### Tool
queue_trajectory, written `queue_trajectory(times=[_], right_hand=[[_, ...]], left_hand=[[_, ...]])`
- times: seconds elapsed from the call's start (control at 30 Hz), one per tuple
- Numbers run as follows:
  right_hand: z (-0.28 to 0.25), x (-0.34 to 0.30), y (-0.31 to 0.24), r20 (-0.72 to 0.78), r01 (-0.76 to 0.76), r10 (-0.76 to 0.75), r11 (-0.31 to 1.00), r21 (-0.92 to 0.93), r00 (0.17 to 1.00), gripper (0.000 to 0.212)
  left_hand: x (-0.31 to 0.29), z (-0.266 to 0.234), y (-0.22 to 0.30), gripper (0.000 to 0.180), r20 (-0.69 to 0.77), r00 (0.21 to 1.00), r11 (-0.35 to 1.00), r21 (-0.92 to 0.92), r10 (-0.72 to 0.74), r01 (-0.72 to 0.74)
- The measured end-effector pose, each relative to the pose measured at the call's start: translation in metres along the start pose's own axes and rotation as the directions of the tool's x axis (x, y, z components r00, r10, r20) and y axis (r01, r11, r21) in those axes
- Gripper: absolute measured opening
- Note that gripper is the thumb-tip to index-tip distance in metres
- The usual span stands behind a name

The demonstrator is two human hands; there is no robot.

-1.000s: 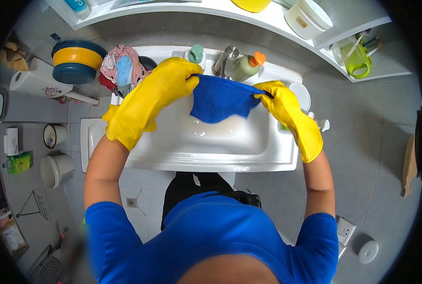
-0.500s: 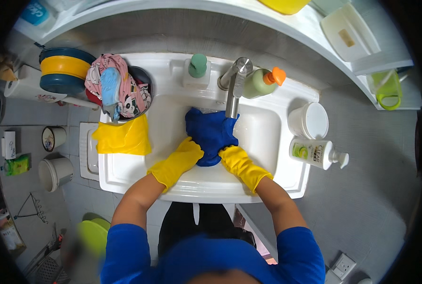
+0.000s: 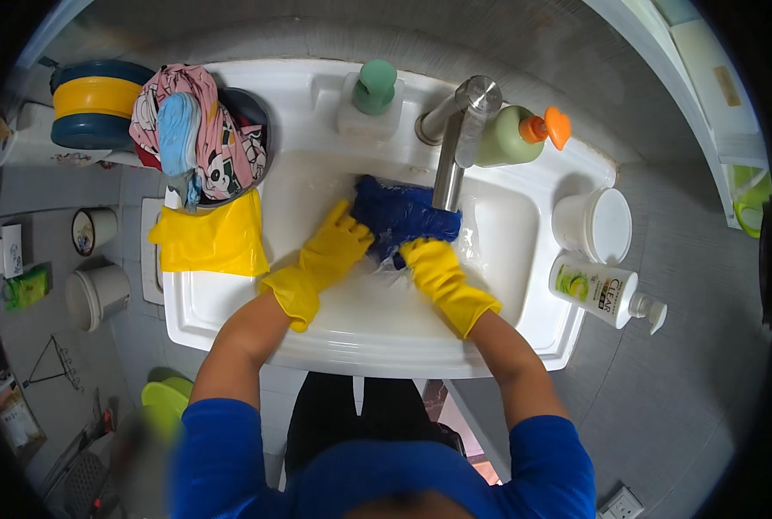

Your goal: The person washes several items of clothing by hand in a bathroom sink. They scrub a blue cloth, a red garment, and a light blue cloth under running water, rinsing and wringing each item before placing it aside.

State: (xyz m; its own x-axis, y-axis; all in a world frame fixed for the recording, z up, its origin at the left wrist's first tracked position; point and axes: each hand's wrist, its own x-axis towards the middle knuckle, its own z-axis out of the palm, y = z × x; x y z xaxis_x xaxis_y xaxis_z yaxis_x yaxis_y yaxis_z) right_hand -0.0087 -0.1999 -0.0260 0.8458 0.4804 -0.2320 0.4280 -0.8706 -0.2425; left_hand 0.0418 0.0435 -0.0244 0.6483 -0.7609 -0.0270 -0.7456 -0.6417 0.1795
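A wet, crumpled dark blue cloth (image 3: 403, 212) lies in the white sink (image 3: 317, 333), just under the metal faucet (image 3: 457, 160). Water shines and splashes around it. My left hand (image 3: 336, 242), in a yellow rubber glove, is at the cloth's left edge with its fingers spread. On the near right edge, my right hand (image 3: 438, 272), gloved the same way, has its fingers curled onto the cloth. The fabric covers some of the right fingertips.
A basin (image 3: 256, 130) of pink and blue cloths sits on the left rim, above a yellow cloth or glove (image 3: 213, 238). Along the back stand a green-topped dispenser (image 3: 374, 91) and a green pump bottle (image 3: 507, 138). A white tub (image 3: 589, 225) and white pump bottle (image 3: 598, 290) are at right.
The blue cloth has moved farther back and is more bunched, lying lower in the water under the faucet. Both hands have moved back with it; the left fingers have spread. The view has shifted.
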Motion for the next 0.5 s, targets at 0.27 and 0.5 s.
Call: queue_trajectory(times=[0.27,0.5], right_hand=[[-0.011,-0.062,0.017,-0.018,-0.219,0.310,0.711,0.668,0.951,0.023],[-0.248,-0.058,-0.011,0.135,-0.418,0.472,0.568,0.709,0.871,0.017]], left_hand=[[-0.034,-0.046,-0.008,0.037,0.061,0.998,0.977,-0.211,-0.014,0.027],[-0.018,-0.237,-0.022,0.037,-0.057,0.988,0.959,-0.252,-0.146,0.128]])
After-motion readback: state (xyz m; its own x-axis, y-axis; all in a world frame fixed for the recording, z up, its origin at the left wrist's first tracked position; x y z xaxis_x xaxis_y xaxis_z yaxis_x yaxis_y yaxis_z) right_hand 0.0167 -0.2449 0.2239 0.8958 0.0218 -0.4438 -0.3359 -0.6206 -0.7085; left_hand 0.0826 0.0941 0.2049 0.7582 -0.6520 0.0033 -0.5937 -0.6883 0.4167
